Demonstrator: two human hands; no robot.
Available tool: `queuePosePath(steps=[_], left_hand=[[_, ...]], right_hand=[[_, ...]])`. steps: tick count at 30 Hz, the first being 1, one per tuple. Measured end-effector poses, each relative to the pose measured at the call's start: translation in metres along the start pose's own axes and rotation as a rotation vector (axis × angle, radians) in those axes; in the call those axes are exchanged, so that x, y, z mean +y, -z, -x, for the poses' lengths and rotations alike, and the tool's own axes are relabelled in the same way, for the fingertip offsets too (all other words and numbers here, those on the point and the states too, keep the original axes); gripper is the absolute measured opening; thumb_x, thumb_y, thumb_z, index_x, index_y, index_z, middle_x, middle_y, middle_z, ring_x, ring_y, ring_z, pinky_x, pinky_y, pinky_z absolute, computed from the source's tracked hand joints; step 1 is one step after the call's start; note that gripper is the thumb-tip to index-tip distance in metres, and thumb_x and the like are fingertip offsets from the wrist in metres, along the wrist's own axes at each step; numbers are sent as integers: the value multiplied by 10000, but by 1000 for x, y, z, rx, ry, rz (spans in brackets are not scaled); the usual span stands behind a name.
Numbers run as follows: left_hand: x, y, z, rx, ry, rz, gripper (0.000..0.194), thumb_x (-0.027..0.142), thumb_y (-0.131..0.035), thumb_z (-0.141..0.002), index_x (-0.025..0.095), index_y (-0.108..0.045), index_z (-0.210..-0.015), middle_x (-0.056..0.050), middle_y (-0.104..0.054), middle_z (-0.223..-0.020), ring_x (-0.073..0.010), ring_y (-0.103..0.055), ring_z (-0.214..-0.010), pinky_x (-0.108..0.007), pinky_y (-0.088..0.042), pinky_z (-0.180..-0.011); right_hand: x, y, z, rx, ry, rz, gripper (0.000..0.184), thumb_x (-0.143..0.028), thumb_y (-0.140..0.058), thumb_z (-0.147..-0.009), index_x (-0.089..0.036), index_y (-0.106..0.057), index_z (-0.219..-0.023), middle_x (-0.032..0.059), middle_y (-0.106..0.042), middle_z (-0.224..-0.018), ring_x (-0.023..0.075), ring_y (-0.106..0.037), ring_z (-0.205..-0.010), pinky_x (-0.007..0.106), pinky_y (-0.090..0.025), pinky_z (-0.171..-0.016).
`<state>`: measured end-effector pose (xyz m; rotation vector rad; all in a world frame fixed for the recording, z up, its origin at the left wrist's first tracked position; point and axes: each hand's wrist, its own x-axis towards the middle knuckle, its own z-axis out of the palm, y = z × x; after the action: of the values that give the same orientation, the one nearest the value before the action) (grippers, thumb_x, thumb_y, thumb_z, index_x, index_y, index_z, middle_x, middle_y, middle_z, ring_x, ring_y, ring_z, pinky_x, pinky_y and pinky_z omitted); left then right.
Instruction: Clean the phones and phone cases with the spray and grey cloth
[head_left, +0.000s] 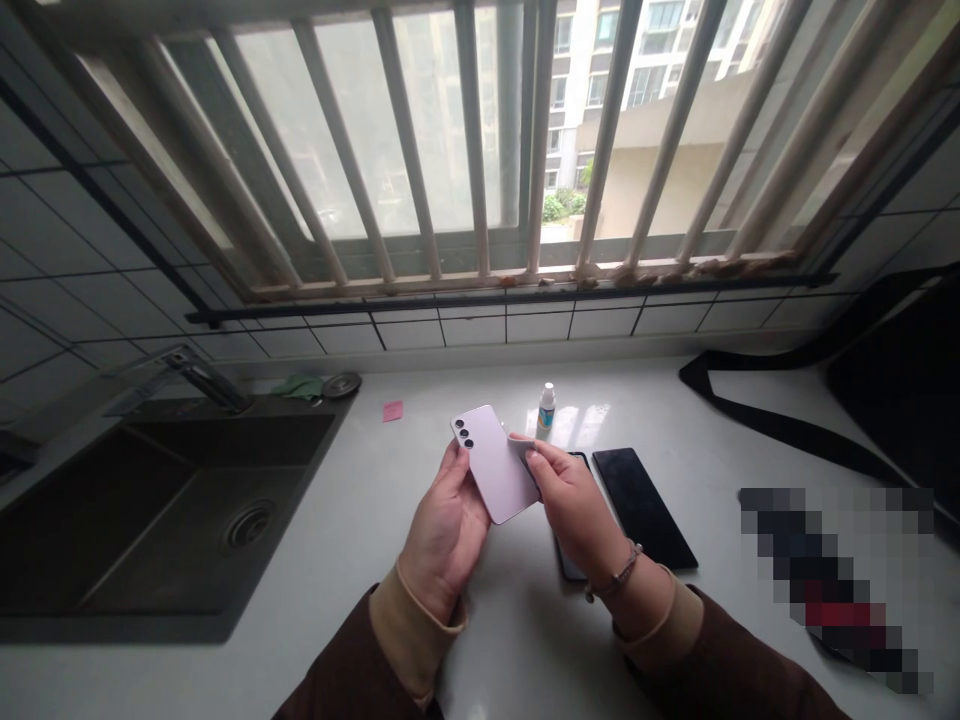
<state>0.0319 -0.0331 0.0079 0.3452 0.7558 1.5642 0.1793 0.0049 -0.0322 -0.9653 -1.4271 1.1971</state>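
Observation:
My left hand [448, 525] grips a pale lilac smartphone [491, 465] by its left edge, its back with three camera lenses facing up. Fingers of my right hand [564, 490] pinch a small grey cloth [523, 452] at the phone's right edge. A dark phone-like slab [571, 568] lies on the counter, partly hidden beneath my right hand. To its right rests a larger flat black slab [641, 505], possibly a tablet. Beyond my hands stands a small white bottle [547, 408] with a blue and yellow label.
A dark sink [285, 470] with a faucet [210, 380] is on the left of the white counter [337, 600]. A pink paper square [392, 411] lies near the back. At right are a black strap [780, 420] and a pixelated patch [840, 600]. A barred window [480, 150] stands behind.

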Motion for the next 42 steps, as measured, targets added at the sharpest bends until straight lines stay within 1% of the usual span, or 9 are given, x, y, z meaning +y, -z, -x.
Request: queuePosePath(steps=[4, 10, 18, 21, 25, 28, 31, 35, 42], left_hand=[[0, 1, 2, -26, 6, 8, 352, 320, -704, -1021, 251, -689, -1366, -81, -720, -1419, -233, -683, -1300, -394, -513, -1176], [4, 3, 7, -117, 49, -33, 508, 442, -743, -991, 244, -625, -1444, -135, -646, -1517, -331, -624, -1388, -542, -518, -1162], [8, 4, 9, -106, 80, 42, 488, 492, -727, -993, 189, -696, -1375, -123, -726, -1399, -304, -666, -1340, -446, -544, -1158], [11, 3, 6, -64, 86, 86, 469, 491, -701, -1011, 189, -703, -1369, -110, -740, -1387, -279, -676, -1333, -431, -537, -1174], [11, 2, 5, 17, 74, 110, 510, 518, -654, -1036, 210, -660, -1442, -136, -723, -1422, -291, -660, -1369, -508, -520, -1193], [7, 0, 7, 13, 138, 112, 570, 562, -621, -1041, 181, -642, -1465, -172, -706, -1440, -314, -650, -1383, -536, -503, -1207], [-1, -2, 8, -20, 216, 125, 560, 531, -630, -1044, 143, -650, -1448, -178, -705, -1437, -311, -648, -1386, -475, -491, -1228], [-6, -5, 7, 5, 206, 165, 475, 467, -599, -1070, 90, -690, -1345, -202, -751, -1322, -310, -684, -1333, -448, -500, -1221], [-2, 0, 7, 43, 277, 96, 636, 632, -609, -1012, 98, -706, -1343, -194, -784, -1211, -333, -733, -1241, -470, -543, -1169]], right_hand=[[-6, -2, 1, -12, -127, -204, 447, -502, -619, -1020, -217, -781, -1324, 111, -814, -1253, 310, -775, -1149, 437, -685, -894], [-20, -8, 3, -56, -309, -504, 476, -487, -751, -913, -175, -798, -1268, 134, -811, -1221, 288, -786, -994, 361, -670, -727], [-27, -10, 6, -116, -322, -542, 429, -480, -725, -941, -186, -791, -1246, 132, -817, -1209, 297, -798, -1030, 399, -691, -788], [-23, -9, 4, -32, -301, -554, 366, -449, -683, -978, -177, -788, -1199, 140, -822, -1203, 311, -807, -1068, 463, -687, -892], [-17, -1, -1, 219, -174, -404, 362, -438, -601, -1040, -181, -774, -1226, 140, -801, -1284, 323, -770, -1209, 531, -621, -1071], [-20, 5, 2, 246, 34, -58, 382, -398, -534, -1086, -235, -736, -1366, 112, -741, -1418, 313, -684, -1363, 557, -520, -1203], [-26, 4, 10, 35, 305, 270, 433, -265, -497, -1096, -269, -643, -1503, 90, -665, -1526, 292, -585, -1475, 564, -422, -1287], [-34, -2, 19, -277, 570, 477, 546, -119, -476, -1054, -248, -543, -1581, 85, -607, -1585, 267, -519, -1528, 590, -347, -1326], [-41, -3, 23, -453, 780, 520, 568, -142, -509, -1046, -267, -503, -1599, 58, -649, -1543, 224, -543, -1506, 547, -241, -1368]])
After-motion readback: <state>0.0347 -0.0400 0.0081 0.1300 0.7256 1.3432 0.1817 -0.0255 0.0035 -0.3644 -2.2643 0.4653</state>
